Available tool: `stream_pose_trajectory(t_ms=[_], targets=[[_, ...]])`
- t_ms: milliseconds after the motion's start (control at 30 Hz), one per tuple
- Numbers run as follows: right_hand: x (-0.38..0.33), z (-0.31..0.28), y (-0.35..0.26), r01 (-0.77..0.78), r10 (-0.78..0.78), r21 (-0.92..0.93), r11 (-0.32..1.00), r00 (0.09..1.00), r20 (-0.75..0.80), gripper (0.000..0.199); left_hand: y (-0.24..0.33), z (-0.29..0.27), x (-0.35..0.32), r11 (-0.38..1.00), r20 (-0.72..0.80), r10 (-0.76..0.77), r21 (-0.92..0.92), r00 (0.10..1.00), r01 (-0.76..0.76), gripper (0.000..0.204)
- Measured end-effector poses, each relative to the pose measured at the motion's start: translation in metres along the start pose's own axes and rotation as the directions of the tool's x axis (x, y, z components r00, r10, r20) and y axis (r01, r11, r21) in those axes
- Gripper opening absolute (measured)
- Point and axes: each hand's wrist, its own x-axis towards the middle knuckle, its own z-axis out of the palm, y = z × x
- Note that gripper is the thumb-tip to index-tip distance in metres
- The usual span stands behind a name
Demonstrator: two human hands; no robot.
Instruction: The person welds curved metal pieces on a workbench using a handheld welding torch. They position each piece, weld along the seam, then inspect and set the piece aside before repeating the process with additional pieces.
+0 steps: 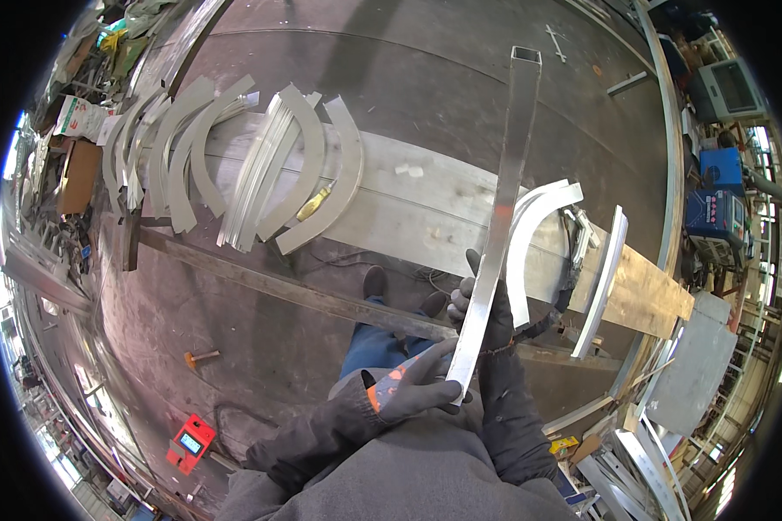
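Bare metal fills my view: a long square tube point(504, 208) runs from near my chest up and away, its open end at the far top, well above the bench point(426, 204). My right hand point(487, 308), in a dark glove, wraps around the tube partway up, fingers closed on it. My left hand point(417, 386), in a grey glove with an orange patch, sits at the tube's near end, fingers pressed flat along its edge. The tube crosses over the bench edge and passes just beside two curved strips point(530, 239) on its right. A bigger pile of curved strips point(235, 165) lies well apart on the left. Below the bench, open floor point(235, 330) spreads to my left, with a hammer point(202, 356) and a red box point(191, 443) on it.
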Motion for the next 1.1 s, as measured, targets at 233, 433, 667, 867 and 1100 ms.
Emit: stream_pose_trajectory(t_ms=[233, 433, 667, 867, 1100], targets=[[0.0, 0.003, -0.004, 0.012, -0.011, -0.015, 1.0, 0.998, 0.064, 0.082, -0.007, -0.002, 0.0, 1.0, -0.02, -0.001, 0.013, 1.0, 0.001, 0.071], [0.002, 0.001, -0.01, 0.005, -0.011, 0.031, 0.999, 0.982, 0.187, 0.08, -0.01, -0.003, -0.002, 0.992, -0.025, -0.049, -0.12, 0.998, 0.046, 0.058], [-0.008, 0.007, -0.013, 0.021, -0.022, -0.064, 0.998, 1.0, -0.021, 0.077, -0.013, -0.008, 0.003, 0.995, 0.029, 0.05, 0.084, 0.998, -0.052, 0.05], [-0.005, 0.022, -0.023, 0.143, -0.334, -0.6, 0.787, 0.917, -0.219, 0.046, -0.008, -0.034, 0.017, 0.989, -0.213, 0.09, 0.131, 0.973, -0.063, 0.044], [-0.007, 0.039, -0.022, 0.063, -0.395, -0.759, 0.648, 0.88, -0.264, 0.045, -0.003, -0.041, 0.02, 0.986, -0.141, -0.005, 0.166, 0.99, 0.028, 0.047]])
